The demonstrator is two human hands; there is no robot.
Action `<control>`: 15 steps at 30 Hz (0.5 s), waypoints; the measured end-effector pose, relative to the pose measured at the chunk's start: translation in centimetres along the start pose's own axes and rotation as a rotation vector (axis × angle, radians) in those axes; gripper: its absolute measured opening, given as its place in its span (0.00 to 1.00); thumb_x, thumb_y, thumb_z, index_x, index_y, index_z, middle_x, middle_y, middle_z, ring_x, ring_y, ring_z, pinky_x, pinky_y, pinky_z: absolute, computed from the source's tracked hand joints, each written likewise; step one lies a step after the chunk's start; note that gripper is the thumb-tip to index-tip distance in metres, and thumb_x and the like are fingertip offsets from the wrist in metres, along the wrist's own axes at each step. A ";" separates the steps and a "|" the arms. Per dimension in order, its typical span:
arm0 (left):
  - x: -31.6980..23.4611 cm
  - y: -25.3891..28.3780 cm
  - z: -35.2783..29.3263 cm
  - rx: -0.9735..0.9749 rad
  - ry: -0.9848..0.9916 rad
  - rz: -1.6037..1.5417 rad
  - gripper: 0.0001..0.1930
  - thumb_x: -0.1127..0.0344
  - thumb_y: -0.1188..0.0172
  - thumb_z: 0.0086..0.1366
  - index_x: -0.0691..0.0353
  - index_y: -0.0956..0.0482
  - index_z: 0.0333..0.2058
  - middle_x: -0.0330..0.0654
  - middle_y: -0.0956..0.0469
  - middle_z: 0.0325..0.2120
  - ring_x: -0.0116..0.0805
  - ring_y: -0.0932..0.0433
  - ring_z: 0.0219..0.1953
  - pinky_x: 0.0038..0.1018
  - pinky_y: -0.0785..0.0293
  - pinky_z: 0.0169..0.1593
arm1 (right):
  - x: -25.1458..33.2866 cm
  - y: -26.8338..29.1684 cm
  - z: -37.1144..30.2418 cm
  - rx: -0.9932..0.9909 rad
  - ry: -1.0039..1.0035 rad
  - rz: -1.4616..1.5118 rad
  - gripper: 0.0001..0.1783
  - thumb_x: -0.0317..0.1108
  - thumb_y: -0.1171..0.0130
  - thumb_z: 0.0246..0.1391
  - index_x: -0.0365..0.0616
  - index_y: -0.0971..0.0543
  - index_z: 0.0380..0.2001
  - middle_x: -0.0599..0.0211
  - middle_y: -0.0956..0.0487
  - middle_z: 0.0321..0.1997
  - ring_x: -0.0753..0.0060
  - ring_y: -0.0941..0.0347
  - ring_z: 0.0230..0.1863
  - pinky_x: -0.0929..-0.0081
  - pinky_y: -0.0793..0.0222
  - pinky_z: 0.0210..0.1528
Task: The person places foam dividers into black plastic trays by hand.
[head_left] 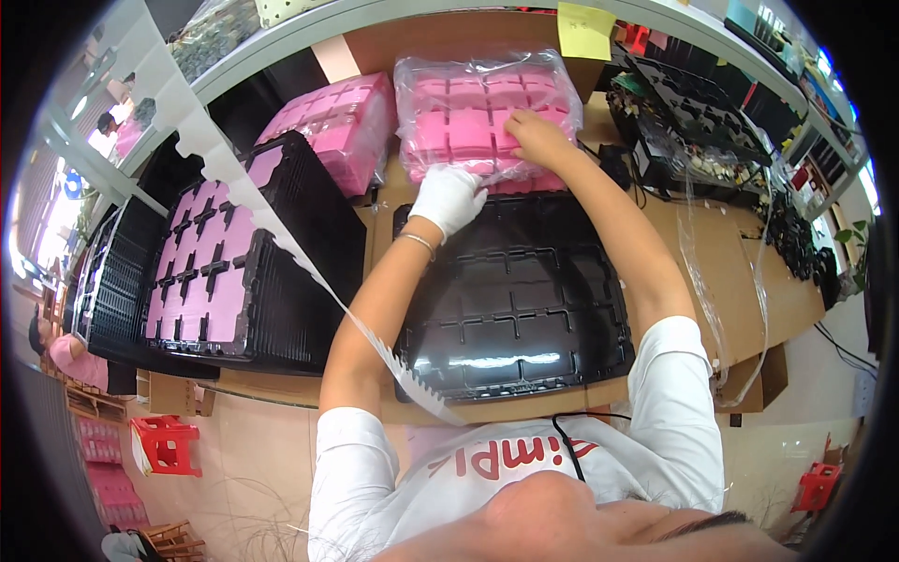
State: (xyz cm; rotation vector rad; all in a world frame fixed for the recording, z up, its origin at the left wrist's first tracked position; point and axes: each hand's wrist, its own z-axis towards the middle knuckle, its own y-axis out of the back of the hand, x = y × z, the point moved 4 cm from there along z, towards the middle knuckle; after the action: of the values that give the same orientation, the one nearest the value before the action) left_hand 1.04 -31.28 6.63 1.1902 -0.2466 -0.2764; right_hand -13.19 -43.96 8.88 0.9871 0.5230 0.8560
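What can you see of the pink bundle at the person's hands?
The pink bundle is a blocky stack of what look like foam sheets, with dark slots in a grid across its face. Clear, crinkled plastic covers it loosely. It sits just beyond the black tray. The gloved left hand seems to touch its near edge; the bare right hand is on it, right of its middle.

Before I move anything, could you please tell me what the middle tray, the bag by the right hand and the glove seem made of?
Tray: thin moulded plastic, probably, glossy black with bright reflections. Bag: apparently clear plastic film, shiny, wrinkled. Glove: likely fabric, matte white, without shine; weave indistinct.
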 end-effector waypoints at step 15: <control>1.8 -0.4 0.0 0.047 0.051 -0.261 0.16 0.55 0.43 0.60 0.59 0.17 0.39 0.52 0.19 0.33 0.50 0.21 0.40 0.40 0.28 0.49 | -5.7 -0.8 2.3 0.401 -0.216 0.477 0.09 0.32 0.31 0.41 0.39 0.21 0.23 0.62 0.19 0.26 0.72 0.24 0.27 0.73 0.31 0.32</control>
State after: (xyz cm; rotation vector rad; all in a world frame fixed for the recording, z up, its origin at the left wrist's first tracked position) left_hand 2.71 -32.04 6.32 1.2756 -0.0524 -0.4697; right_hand -14.47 -50.02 9.34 1.5931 0.2773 1.0710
